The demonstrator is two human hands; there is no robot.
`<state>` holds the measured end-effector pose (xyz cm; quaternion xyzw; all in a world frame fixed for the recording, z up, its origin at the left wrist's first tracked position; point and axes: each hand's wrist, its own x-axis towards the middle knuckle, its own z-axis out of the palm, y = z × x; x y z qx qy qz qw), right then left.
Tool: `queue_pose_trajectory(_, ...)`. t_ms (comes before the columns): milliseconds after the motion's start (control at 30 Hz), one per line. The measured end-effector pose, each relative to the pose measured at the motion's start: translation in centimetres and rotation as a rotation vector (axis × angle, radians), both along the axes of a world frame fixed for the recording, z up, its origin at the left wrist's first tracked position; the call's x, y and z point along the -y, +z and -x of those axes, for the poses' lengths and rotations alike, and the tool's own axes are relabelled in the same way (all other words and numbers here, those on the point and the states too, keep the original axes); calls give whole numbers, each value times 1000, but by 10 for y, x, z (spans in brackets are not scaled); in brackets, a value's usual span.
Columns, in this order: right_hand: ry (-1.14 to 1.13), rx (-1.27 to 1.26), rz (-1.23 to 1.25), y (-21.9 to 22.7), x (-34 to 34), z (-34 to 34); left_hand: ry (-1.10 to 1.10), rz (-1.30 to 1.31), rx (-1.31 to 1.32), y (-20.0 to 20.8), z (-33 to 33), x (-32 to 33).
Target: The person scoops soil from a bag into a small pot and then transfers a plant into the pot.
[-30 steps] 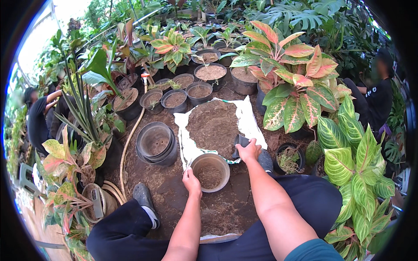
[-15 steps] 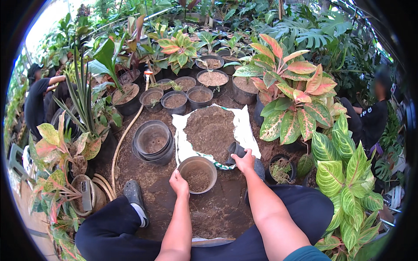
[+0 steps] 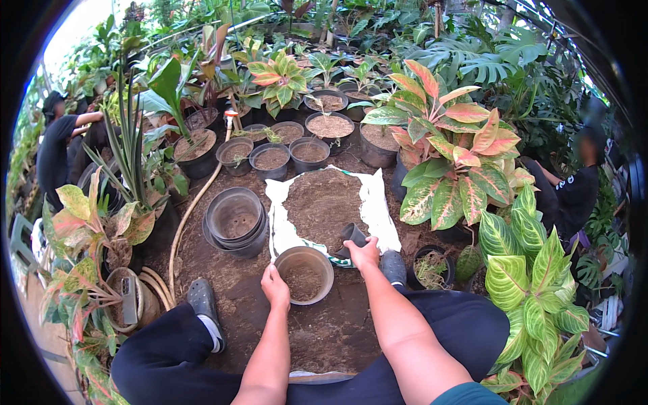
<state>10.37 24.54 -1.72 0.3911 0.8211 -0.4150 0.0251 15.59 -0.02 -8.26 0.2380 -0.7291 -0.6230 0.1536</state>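
Observation:
My left hand (image 3: pixel 275 286) grips the left rim of a dark round plant pot (image 3: pixel 308 256), which has brown soil (image 3: pixel 302 281) in its bottom. In my right hand (image 3: pixel 364 252) is a small black pot (image 3: pixel 352 235), tilted at the near right edge of an opened white sack (image 3: pixel 281 228). A broad heap of fine brown soil (image 3: pixel 324 202) lies on that sack. The small pot's inside is hidden from me, so I cannot tell whether it holds soil.
Stacked empty pots (image 3: pixel 236 217) stand left of the sack, beside a tan hose (image 3: pixel 192 214). Several soil-filled pots (image 3: pixel 271 159) line its far side. Large leafy plants (image 3: pixel 447 162) crowd the right. Two people in dark clothes sit at the far left and far right.
My right hand has shifted slightly left with the small black pot, closer to the larger pot. My left hand still grips the larger pot's rim.

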Motion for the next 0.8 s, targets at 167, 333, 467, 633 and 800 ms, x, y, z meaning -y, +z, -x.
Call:
queue_pose_trajectory(167, -145, -117, 273, -26, -17, 9, -2, -35, -24, -2, 3, -4)
queue_pose_trajectory(333, -198, -190, 838, -16, -24, 4, 2, -34, 28, 4, -1, -1)
queue_pose_trajectory(467, -178, -201, 978, -21, -33, 6, 1, -53, 16, 5, 1, -3)
queue_pose_trajectory(633, -173, -219, 1065, -15, -30, 5, 13, -21, -1, 3, -1, -3)
queue_pose_trajectory(800, -119, -285, 1104, 3, -25, 9, 10, -7, -22, 4, 0, -2)
